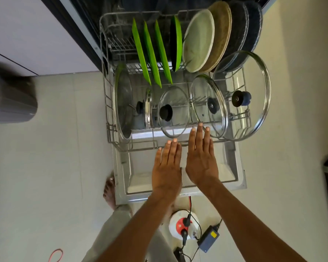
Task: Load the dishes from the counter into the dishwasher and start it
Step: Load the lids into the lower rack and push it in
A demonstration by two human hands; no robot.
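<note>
The dishwasher door (233, 178) is seen lowered flat above the floor (55, 148), and the wire rack (140, 148) is carried out over it. The rack is judged full, so the loading step appears done. Pushing the rack in and starting the machine are taken to be what is left.

At the back right, four round plates (199, 40) are stood on edge, with four green plates (150, 53) beside them. In front, a large glass lid (254, 82) with a blue knob leans at the right. Three smaller glass lids (173, 95) and a steel-rimmed one are propped in a row to its left.

The left hand (167, 167) and right hand (202, 159) are held flat, fingers straight and together, gripping nothing. Their fingertips lie at the rack's front rim, the right ones reaching past it, just beside a lid. Contact cannot be confirmed.

The loaded rack is judged heavy but stiff. It is best pressed at the front rim wire, evenly on both sides. The glass lids are fragile and loosely propped, so a slow push is advised.
</note>
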